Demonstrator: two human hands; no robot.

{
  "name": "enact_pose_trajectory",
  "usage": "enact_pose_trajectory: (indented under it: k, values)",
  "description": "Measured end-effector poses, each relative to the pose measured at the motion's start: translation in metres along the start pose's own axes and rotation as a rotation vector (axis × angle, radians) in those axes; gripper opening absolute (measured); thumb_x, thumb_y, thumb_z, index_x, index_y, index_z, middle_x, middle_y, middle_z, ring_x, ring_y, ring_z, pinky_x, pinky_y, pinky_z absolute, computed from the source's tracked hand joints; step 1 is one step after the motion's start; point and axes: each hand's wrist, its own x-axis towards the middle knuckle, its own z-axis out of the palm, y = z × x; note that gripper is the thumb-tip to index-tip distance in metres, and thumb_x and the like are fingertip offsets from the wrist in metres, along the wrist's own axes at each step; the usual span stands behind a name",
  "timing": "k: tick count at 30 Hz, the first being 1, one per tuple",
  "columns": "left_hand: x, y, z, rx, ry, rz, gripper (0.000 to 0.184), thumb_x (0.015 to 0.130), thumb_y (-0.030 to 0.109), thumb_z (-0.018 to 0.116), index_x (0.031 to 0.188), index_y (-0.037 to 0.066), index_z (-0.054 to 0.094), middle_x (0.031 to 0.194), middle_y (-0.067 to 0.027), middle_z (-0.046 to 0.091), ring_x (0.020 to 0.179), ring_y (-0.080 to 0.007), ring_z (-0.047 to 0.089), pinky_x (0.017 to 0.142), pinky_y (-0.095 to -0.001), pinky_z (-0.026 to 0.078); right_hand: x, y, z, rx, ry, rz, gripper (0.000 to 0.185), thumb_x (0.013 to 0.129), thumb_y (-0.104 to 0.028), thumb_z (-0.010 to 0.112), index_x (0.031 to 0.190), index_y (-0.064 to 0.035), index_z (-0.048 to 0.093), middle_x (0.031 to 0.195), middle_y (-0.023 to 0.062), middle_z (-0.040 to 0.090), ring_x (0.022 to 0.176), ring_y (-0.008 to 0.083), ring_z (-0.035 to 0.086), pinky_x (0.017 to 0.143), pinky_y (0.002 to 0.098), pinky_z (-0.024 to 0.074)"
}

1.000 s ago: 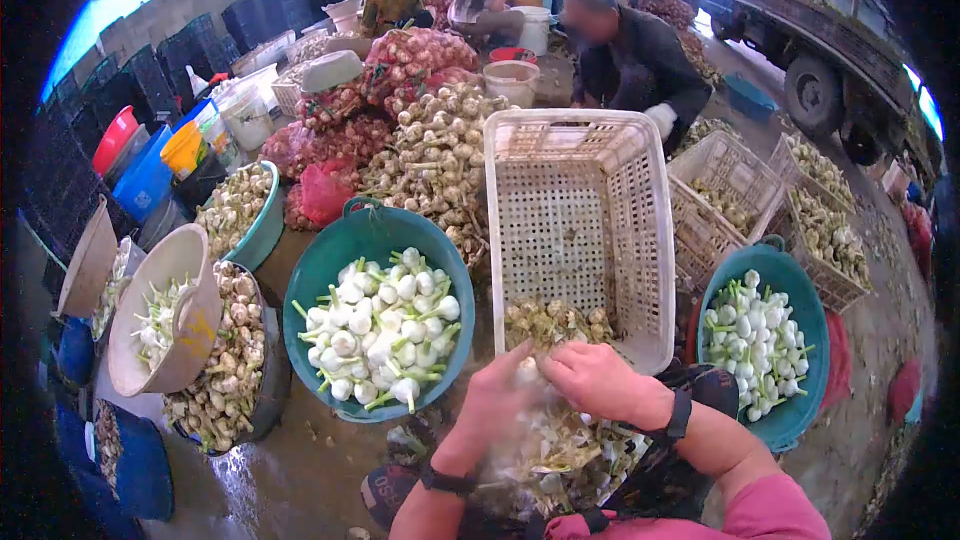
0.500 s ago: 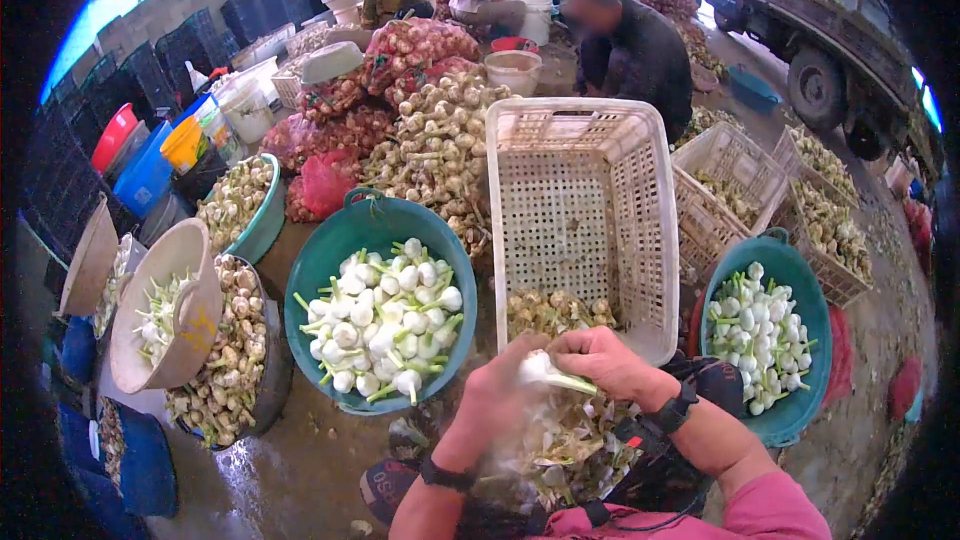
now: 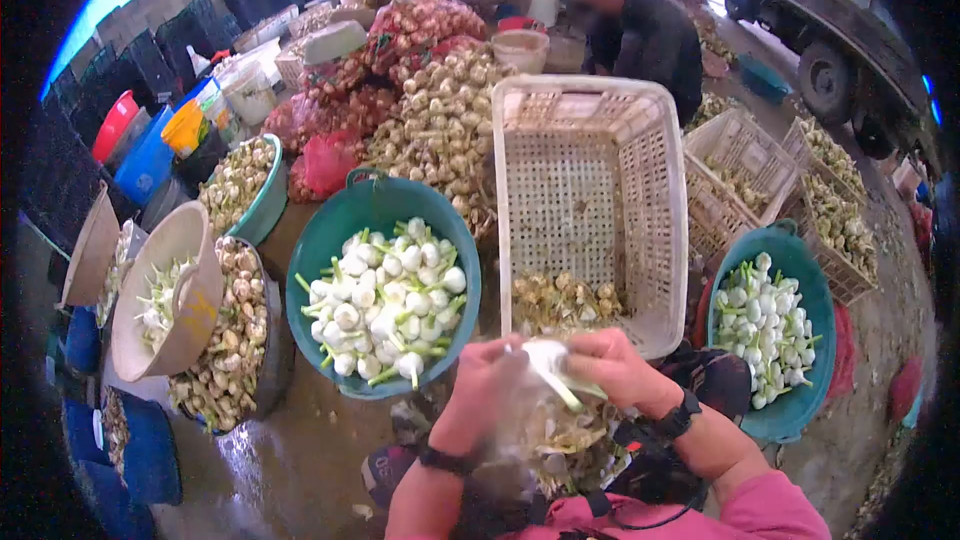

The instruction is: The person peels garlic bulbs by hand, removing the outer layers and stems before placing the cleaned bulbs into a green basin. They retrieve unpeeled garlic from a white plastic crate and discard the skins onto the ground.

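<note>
A white garlic bulb (image 3: pixel 543 356) with a short green stem is between my two hands above my lap. My right hand (image 3: pixel 612 368) is closed round its right side, thumb and fingers gripping near the stem. At the bulb's left side, my left hand (image 3: pixel 478 390) has its fingers curled against it, somewhat blurred. Loose garlic skins (image 3: pixel 568 445) lie heaped on my lap under the hands. Just beyond them is a pale plastic crate (image 3: pixel 655 200), with unpeeled garlic (image 3: pixel 562 302) in its near end.
Green tubs of cleaned garlic stand at left (image 3: pixel 303 280) and right (image 3: pixel 828 340). A garlic pile (image 3: pixel 445 130) and red net sacks (image 3: pixel 415 35) rise behind. One person (image 3: pixel 645 40) crouches past the crate; others sit farther back. A truck (image 3: pixel 840 40) stands at upper right.
The bulb has turned, so its stem points more downward toward me. My hands remain together on it, the left fingers shifting slightly. The view has tilted down a little.
</note>
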Motion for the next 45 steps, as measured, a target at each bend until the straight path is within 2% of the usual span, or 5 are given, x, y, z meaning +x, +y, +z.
enact_pose_trajectory:
  k: [11,25,37,41,45]
  values:
    - [0.011,-0.009,0.010,0.961,0.161,0.657,0.045,0.084,0.013,0.059,0.125,0.000,0.047,0.116,-0.0134,0.059,0.104,-0.0215,0.058,0.085,-0.0306,0.048,0.014,0.042,0.014,0.140,0.254,0.078,0.025,0.088,-0.023,0.057,0.085,0.0007,0.063,0.073,-0.0011,0.058,0.062,0.0055,0.047,0.053,0.0239,0.0376]
    - [0.026,-0.017,-0.009,-0.487,0.391,-0.001,0.030,0.091,0.027,0.055,0.108,0.003,0.058,0.102,-0.0091,0.061,0.088,-0.0183,0.061,0.073,-0.0335,0.053,-0.014,0.117,0.034,-1.022,-0.370,0.136,0.039,0.084,-0.039,0.056,0.076,-0.0025,0.065,0.065,0.0163,0.058,0.060,0.0314,0.059,0.052,0.0421,0.0452]
    - [0.029,-0.029,0.018,-0.467,0.603,-0.110,0.025,0.090,0.021,0.058,0.105,0.001,0.060,0.090,-0.0041,0.063,0.074,-0.0117,0.058,0.066,-0.0268,0.050,0.063,0.058,0.028,-0.528,0.552,-0.626,0.013,0.069,-0.008,0.069,0.078,-0.0025,0.063,0.084,0.0098,0.063,0.080,0.0278,0.060,0.071,0.0357,0.0481]
    - [0.027,-0.009,-0.022,-0.400,0.622,0.089,0.028,0.095,0.028,0.045,0.110,0.006,0.054,0.103,-0.0088,0.061,0.094,-0.0213,0.059,0.073,-0.0380,0.053,0.032,0.055,0.006,0.214,0.617,0.064,0.004,0.076,-0.003,0.060,0.078,-0.0018,0.063,0.076,0.0115,0.063,0.071,0.0246,0.061,0.067,0.0332,0.0483]
    - [0.024,0.001,-0.019,-0.708,0.415,0.067,0.027,0.090,0.020,0.044,0.114,0.008,0.050,0.107,-0.0097,0.060,0.101,-0.0275,0.058,0.080,-0.0449,0.052,-0.001,0.107,0.027,-0.782,-0.352,0.145,0.019,0.080,-0.021,0.055,0.088,-0.0061,0.063,0.078,0.0149,0.065,0.070,0.0306,0.063,0.064,0.0390,0.0498]
